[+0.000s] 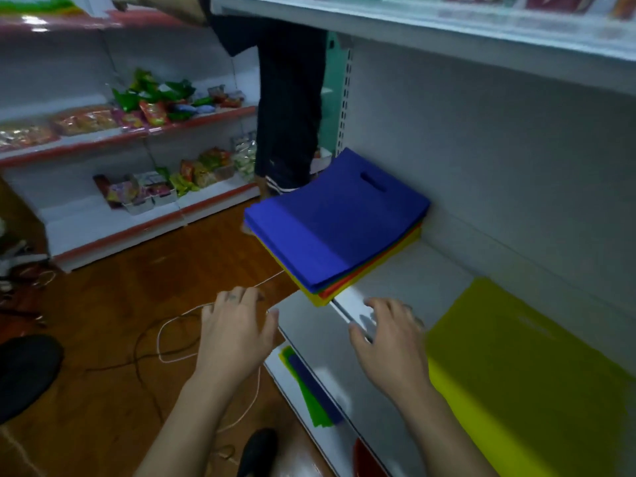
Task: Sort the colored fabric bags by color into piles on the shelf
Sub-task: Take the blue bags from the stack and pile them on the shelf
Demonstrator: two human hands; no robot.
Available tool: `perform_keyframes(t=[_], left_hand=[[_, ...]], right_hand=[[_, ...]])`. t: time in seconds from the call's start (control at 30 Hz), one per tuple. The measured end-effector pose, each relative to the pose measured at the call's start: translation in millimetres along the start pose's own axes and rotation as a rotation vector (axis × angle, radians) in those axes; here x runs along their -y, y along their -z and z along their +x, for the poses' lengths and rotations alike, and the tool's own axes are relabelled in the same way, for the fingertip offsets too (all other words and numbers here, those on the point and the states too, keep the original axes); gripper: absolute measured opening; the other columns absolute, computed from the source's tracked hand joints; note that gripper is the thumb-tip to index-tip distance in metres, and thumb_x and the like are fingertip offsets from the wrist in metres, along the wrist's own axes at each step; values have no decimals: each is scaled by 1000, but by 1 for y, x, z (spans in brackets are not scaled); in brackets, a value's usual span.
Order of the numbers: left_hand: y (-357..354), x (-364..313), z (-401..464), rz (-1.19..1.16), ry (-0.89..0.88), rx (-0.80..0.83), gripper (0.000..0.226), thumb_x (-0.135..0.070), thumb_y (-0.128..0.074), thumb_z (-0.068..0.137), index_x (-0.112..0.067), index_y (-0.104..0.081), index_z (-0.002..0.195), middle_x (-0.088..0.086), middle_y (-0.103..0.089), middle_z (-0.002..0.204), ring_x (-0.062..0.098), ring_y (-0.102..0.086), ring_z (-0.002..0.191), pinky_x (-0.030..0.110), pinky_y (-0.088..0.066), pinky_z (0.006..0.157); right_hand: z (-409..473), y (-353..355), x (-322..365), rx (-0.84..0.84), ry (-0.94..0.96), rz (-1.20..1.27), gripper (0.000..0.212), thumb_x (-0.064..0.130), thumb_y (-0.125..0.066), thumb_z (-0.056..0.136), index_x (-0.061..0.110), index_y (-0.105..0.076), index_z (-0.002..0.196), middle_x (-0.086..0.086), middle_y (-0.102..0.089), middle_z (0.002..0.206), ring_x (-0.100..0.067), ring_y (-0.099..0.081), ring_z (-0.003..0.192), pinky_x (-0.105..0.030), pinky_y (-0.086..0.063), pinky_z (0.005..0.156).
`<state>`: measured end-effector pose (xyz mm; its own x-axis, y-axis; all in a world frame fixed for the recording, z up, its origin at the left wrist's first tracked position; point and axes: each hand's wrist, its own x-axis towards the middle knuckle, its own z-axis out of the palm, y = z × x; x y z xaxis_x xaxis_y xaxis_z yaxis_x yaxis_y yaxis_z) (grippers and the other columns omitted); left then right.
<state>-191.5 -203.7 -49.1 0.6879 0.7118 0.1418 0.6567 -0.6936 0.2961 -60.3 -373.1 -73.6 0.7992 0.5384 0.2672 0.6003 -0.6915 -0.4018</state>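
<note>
Blue flat fabric bag (339, 218) tops a layered, multicoloured stack (361, 280) on grey shelf (406, 270).

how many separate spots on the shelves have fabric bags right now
3. A mixed stack, blue on top, sits far on the middle shelf; a yellow bag lies at its right; green and blue bags show on the shelf below. More may be hidden.

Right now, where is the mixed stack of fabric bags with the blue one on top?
In the head view, the mixed stack of fabric bags lies on the grey metal shelf, beyond both hands, left of the flat yellow fabric bag, overhanging the shelf's front edge.
</note>
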Motion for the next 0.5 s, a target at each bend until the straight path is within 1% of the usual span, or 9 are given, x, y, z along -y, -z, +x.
perform_keyframes(t=[0.13, 0.17, 0.2, 0.23, 0.27, 0.3, 0.37, 0.43, 0.5], left_hand=[[3, 16, 93, -24, -180, -64, 31, -43, -52, 91, -22, -59, 113, 0, -60, 110, 23, -52, 107, 41, -42, 87], [5, 18, 114, -35, -221, -81, 30, -41, -53, 91, -21, -61, 111, 2, -61, 108, 25, -53, 105, 42, -43, 85], [7, 19, 134, -44, -259, -94, 29, -40, -54, 91, -19, -62, 110, 3, -62, 107, 26, -54, 104, 42, -43, 84], [9, 19, 152, -46, -297, -95, 29, -40, -53, 91, -19, -63, 109, 3, -62, 106, 27, -54, 104, 42, -43, 84], [10, 17, 168, -40, -333, -81, 29, -40, -53, 91, -19, -62, 110, 3, -62, 107, 27, -53, 105, 42, -42, 84], [10, 15, 182, -27, -366, -56, 30, -41, -53, 91, -20, -61, 112, 2, -61, 109, 26, -52, 107, 42, -41, 86], [7, 11, 207, 12, -421, 10, 35, -45, -48, 93, -23, -56, 120, 1, -57, 117, 23, -48, 114, 40, -38, 91], [3, 8, 227, 56, -463, 62, 40, -48, -42, 95, -25, -50, 126, -1, -54, 125, 20, -44, 119, 39, -36, 97], [-1, 6, 240, 91, -492, 103, 43, -50, -39, 95, -24, -47, 130, 1, -51, 130, 20, -42, 122, 39, -35, 100]], right_hand=[[55, -9, 21, -75, -254, -96, 32, 31, -63, 82, 9, -64, 105, -13, -64, 100, -35, -59, 94, -41, -46, 77], [68, -11, 26, -108, -302, -121, 31, 32, -59, 82, 8, -64, 101, -14, -63, 96, -36, -60, 89, -40, -46, 73], [81, -13, 29, -133, -340, -161, 33, 37, -52, 83, 8, -63, 97, -14, -62, 92, -35, -60, 85, -39, -45, 68], [93, -14, 32, -119, -386, -202, 40, 44, -42, 85, 11, -61, 97, -12, -61, 93, -34, -60, 85, -37, -44, 67], [105, -14, 33, -59, -468, -218, 49, 53, -32, 87, 14, -58, 101, -9, -60, 98, -31, -59, 90, -36, -43, 69], [116, -14, 34, 16, -566, -196, 56, 61, -27, 88, 15, -54, 105, -7, -59, 105, -29, -58, 97, -36, -44, 75], [129, -14, 37, 98, -740, -117, 64, 71, -32, 86, 16, -52, 109, -6, -58, 114, -27, -58, 106, -36, -44, 85], [134, -18, 42, 130, -832, -71, 68, 78, -36, 82, 17, -52, 108, -4, -61, 114, -26, -61, 105, -34, -45, 83], [135, -23, 45, 163, -873, -45, 67, 81, -39, 78, 19, -53, 100, -2, -63, 104, -24, -63, 97, -31, -48, 76]])
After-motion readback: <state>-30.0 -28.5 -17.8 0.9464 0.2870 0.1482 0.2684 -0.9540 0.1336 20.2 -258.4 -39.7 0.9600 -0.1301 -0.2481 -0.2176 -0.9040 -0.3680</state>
